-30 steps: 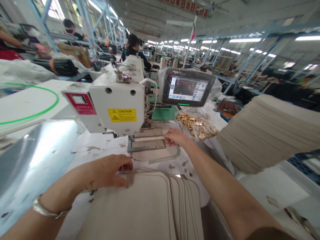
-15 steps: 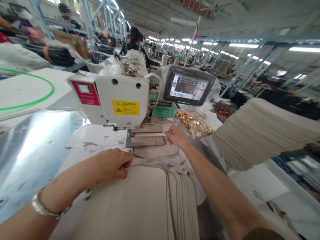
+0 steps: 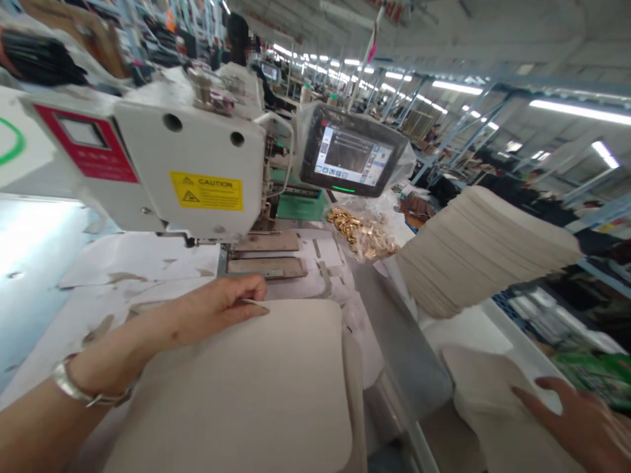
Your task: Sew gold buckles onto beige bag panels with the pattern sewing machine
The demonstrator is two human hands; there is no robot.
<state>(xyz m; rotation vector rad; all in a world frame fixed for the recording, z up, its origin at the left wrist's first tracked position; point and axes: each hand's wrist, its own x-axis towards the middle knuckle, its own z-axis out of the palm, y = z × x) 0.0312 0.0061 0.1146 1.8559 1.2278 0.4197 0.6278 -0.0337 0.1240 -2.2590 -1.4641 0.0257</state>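
Many rows of workstations run off down a long factory hall under blue-grey steel racking [image 3: 458, 125]. Ahead of the left hand [image 3: 217, 305] stands a white industrial sewing machine head [image 3: 187, 151] with a yellow caution label [image 3: 206, 190], and up to its right a black touchscreen [image 3: 350, 154] sits in clear plastic wrap. Far to the right of the left hand, a tall fanned pile of thin beige panels [image 3: 483, 249] leans out in a soft, layered curve. Directly below the left hand lies a stack of rounded-corner beige panels [image 3: 227, 387], matte and smooth, its long top edge running crosswise. The left hand is the nearer one, its fingers curled loosely over that edge. A thin pale strip [image 3: 254, 303] shows under the fingertips, though whether it is pinched cannot be told. The right hand [image 3: 576, 420] is open, its fingers spread and slightly blurred, well apart from that stack and just beside a loose beige panel [image 3: 493, 401]; no grasp shows. Ahead of the right hand, a clear bag of small gold metal fittings [image 3: 359, 233] lies near the machine's metal clamp plate [image 3: 261, 263]. A silver bangle [image 3: 73, 387] circles the left wrist.
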